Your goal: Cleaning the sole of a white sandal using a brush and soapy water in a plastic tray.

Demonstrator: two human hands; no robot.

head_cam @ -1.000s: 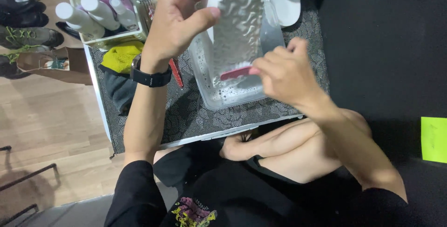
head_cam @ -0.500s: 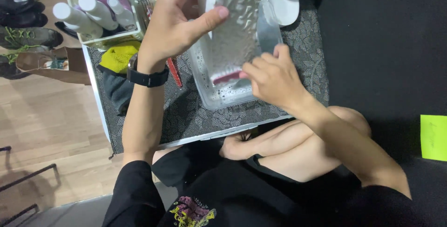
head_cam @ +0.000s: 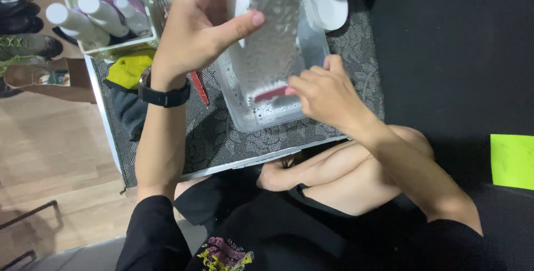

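Shoe: white, sole (head_cam: 272,37) up, held over clear tub (head_cam: 311,43) mid-mat.
Left hand (head_cam: 200,31): clamped around shoe, thumb across sole.
Right hand (head_cam: 328,93): fingers pinched on red-handled brush (head_cam: 271,93) at sole's lower end.
Tub: soapy water at near edge.
Risk: wet sole likely slips from thumb, drops, splashes patterned mat (head_cam: 222,137).
Risk: hard strokes may flick suds toward bottle basket (head_cam: 100,45) at far-left corner.

Left hand (head_cam: 203,31) raised, fingers curled; right hand (head_cam: 328,93) lower, fingers pinched.
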